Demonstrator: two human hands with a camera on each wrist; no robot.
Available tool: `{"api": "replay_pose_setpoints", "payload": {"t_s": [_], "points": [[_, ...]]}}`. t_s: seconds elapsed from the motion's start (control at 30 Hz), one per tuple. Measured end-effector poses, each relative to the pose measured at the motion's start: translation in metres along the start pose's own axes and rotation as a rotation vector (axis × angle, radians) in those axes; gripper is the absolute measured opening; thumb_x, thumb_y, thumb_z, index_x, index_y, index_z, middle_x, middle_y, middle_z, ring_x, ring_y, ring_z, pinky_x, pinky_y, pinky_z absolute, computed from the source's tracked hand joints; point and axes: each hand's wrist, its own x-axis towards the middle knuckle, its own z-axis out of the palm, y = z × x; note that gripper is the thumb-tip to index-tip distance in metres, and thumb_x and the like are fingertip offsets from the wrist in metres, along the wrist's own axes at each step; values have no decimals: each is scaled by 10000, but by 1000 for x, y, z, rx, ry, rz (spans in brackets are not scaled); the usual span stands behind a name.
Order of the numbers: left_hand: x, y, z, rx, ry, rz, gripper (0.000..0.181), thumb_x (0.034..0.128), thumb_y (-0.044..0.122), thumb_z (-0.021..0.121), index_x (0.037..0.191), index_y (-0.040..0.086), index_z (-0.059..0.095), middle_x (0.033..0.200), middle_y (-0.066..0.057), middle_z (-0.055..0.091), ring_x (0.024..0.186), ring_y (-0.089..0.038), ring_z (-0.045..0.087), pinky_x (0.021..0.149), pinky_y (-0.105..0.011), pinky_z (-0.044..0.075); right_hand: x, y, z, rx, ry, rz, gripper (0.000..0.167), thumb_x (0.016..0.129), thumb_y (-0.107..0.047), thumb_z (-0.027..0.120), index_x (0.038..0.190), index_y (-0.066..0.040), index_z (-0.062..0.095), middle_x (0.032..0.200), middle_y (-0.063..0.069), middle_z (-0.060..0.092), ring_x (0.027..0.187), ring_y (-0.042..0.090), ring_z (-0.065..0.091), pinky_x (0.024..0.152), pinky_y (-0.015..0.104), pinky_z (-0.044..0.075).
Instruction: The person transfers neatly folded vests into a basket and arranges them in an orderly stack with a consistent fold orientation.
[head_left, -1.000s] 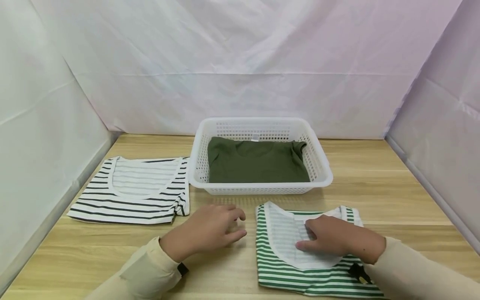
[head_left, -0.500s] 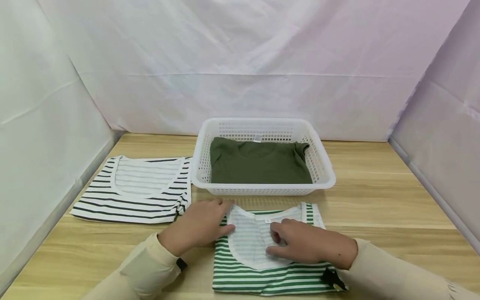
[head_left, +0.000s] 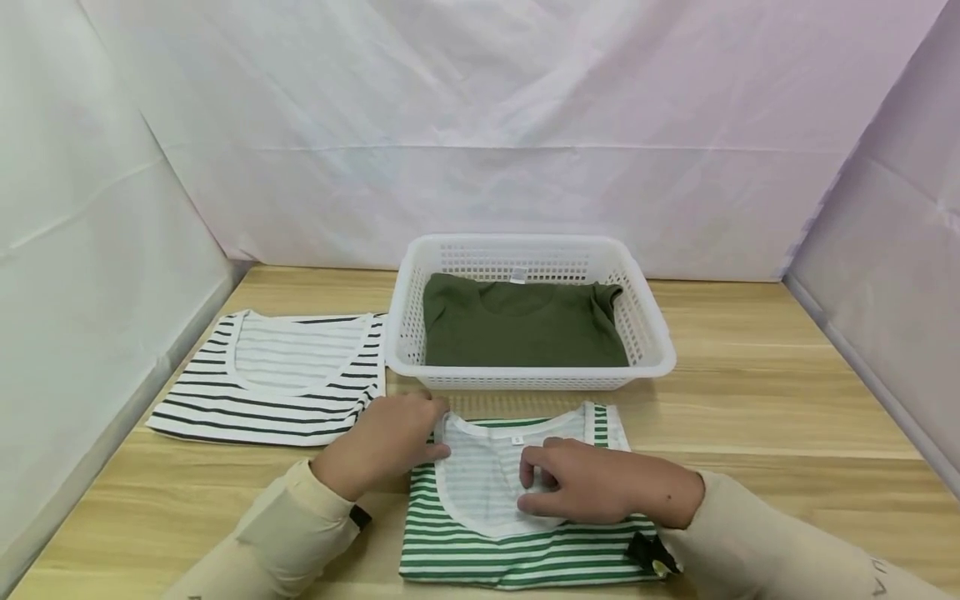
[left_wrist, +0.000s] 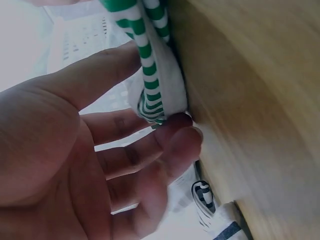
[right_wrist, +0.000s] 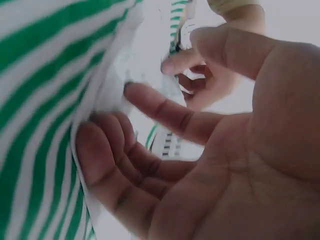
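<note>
A folded green-and-white striped shirt (head_left: pixel 517 554) lies in front of the basket, its wide white neckline upward. My left hand (head_left: pixel 386 446) is at its left edge. In the left wrist view the striped fold (left_wrist: pixel 152 80) sits between my thumb (left_wrist: pixel 107 67) and my curled fingers (left_wrist: pixel 175 150). My right hand (head_left: pixel 588 483) rests inside the neckline, bent fingertips on the cloth, thumb apart from the index finger. The right wrist view has those fingertips (right_wrist: pixel 95 150) against the shirt's inner side; nothing is pinched there.
A white plastic basket (head_left: pixel 536 379) stands behind, with a folded dark green shirt (head_left: pixel 525 333) in it. A folded black-and-white striped shirt (head_left: pixel 262 408) lies left of the basket. White curtains (head_left: pixel 480 108) surround the wooden table (head_left: pixel 757 400) at the back and sides.
The green striped shirt has slid left along the table with my right hand on it. My left hand has moved slightly left and now meets the shirt's left edge.
</note>
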Motion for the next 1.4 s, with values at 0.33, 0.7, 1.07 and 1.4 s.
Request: {"api": "replay_pose_setpoints", "payload": {"t_s": [0.33, 0.7, 1.07, 1.4], "points": [[2, 0, 7, -21, -10, 2, 342, 796, 390, 836, 941, 118, 688, 857, -19, 685, 757, -195, 655, 566, -381, 517, -24, 38, -23, -55, 168, -12, 383, 968, -320, 659, 1278, -109, 587, 709, -107, 541, 603, -5, 464, 588, 216, 441], [3, 0, 9, -62, -57, 6, 306, 815, 384, 819, 969, 144, 708, 888, 11, 644, 692, -98, 542, 536, -327, 461, -40, 67, -23, -258, 221, 155, 605, 920, -388, 706, 1441, -145, 520, 675, -94, 555, 574, 16, 472, 540, 238, 404], [6, -7, 6, -79, -52, 47, 266, 848, 322, 771, 1036, 159, 678, 1006, -14, 663, 735, -110, 564, 553, -324, 470, -34, 73, -34, -280, 274, 172, 627, 906, -398, 721, 1430, -136, 497, 819, -57, 604, 682, 55, 516, 605, 287, 446], [8, -13, 6, -166, -92, 48, 178, 823, 277, 792, 898, 179, 663, 902, 51, 626, 711, -91, 514, 575, -284, 436, -26, 81, -34, -143, 301, 88, 275, 889, -305, 757, 1082, -165, 621, 778, -79, 552, 646, 32, 479, 584, 234, 420]]}}
